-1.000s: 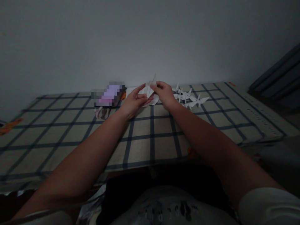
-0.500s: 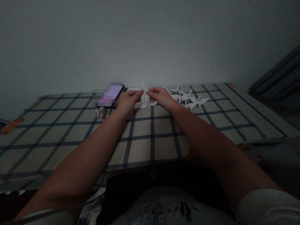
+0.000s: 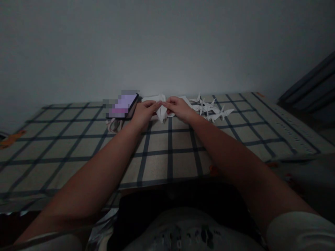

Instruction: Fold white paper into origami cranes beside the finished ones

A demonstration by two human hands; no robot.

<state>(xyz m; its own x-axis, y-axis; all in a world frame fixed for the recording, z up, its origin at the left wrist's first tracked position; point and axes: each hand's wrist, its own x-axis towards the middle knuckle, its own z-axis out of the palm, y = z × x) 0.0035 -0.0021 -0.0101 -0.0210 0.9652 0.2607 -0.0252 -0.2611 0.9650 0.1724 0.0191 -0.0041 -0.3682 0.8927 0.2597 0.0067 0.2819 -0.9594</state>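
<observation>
We have room over the tablecloth (image 3: 157, 164) between our forearms (image 3: 96, 174); the phone (image 3: 123, 103) blocks the left, the paper birds (image 3: 220, 114) the right, the wall (image 3: 167, 45) the back.

Home interior, checked tablecloth (image 3: 156, 169), plain wall (image 3: 167, 45)

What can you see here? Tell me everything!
folded paper: one, white, centre
pointed paper figures: several, white, right of centre
flat paper: count unclear, white, behind the folded paper
phone: one, dark, purple screen, left of centre
strap: one, pale pinkish, beside the phone
checked cloth: one, beige and dark blue, underneath
wall: one, grey, behind
striped thing: one, dark, right edge
shirt: one, greyish, bottom edge
left hand: one, bare, pinching folded paper
right hand: one, bare, pinching folded paper
</observation>
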